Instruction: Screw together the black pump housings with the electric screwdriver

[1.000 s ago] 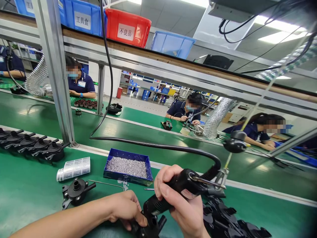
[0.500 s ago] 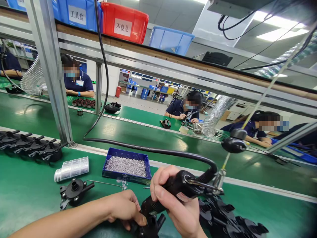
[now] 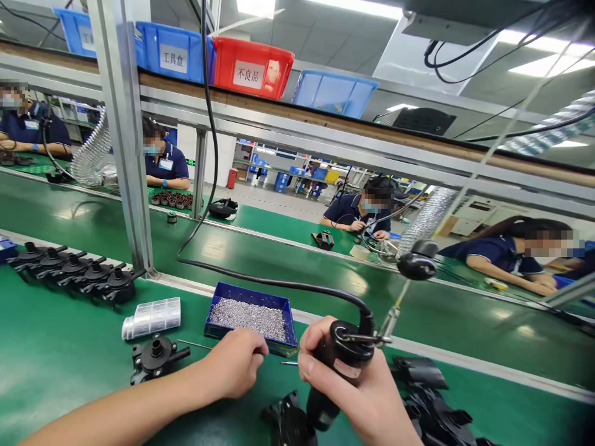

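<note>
A black plastic housing (image 3: 292,421) sits on the green bench at the near edge of the view, just beside the lower end of a corded power screwdriver (image 3: 349,356). The worker's right hand (image 3: 369,402) is wrapped firmly around the tool, which leans slightly and hangs from a line by its metal hook; its bit is out of sight, so contact with the housing cannot be told. The left hand (image 3: 235,365), fingers curled inward, is poised at the front of a blue tray (image 3: 251,293); whether its fingertips pinch anything cannot be seen.

Good work here would seem to call for picking small pieces singly, steadying the housing against twist, and holding the driver upright and square over each hole before pressing; a tilted bit could slip or spoil a head.

The tray holds a broad, shallow heap of tiny silvery metal pieces (image 3: 246,317). Another housing (image 3: 157,353) rests left of the forearm, near a clear plastic roll (image 3: 152,316), with a row of similar housings (image 3: 77,267) beyond and more black parts (image 3: 432,406) at right. Overhead, a labelled blue bin (image 3: 167,43), a labelled red bin (image 3: 274,62) and a translucent light-blue bin (image 3: 334,93) line the shelf, their contents unclear from here.
</note>
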The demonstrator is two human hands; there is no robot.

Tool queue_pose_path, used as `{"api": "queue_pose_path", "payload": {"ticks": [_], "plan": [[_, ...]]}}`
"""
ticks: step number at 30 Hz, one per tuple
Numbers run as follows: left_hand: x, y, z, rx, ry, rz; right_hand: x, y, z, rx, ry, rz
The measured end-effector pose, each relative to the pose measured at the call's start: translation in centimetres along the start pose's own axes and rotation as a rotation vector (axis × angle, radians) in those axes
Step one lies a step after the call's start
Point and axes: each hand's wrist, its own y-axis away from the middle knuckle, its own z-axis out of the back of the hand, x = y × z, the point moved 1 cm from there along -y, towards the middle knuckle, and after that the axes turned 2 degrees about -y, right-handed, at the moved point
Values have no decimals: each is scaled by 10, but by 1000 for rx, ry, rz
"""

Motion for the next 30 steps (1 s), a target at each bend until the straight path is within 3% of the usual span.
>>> {"api": "queue_pose_path", "payload": {"ticks": [2,6,10,12,14,17,20,25,28,30], "plan": [[1,4,9,12,-310,42,4,0,1,-7,29,-44],[4,6,8,89,-458,124,7,2,4,-91,48,-51],[8,2,-3,105,-527,127,9,5,9,-188,-50,161],[10,0,-8,106,-533,117,8,7,6,-139,-191,296],[13,-2,-12,102,-532,104,3,6,-3,-48,-337,334],[18,-4,-17,88,-530,72,-13,3,-23,38,-436,236],[22,-7,-22,69,-524,45,-28,-2,-36,11,-277,179],[21,-9,-30,80,-520,16,-25,-7,-19,-202,-93,230],[17,-7,-36,79,-500,-11,-14,-6,-1,-198,-145,295],[16,-5,-41,52,-256,-6,-8,-4,8,-160,-174,330]]}}
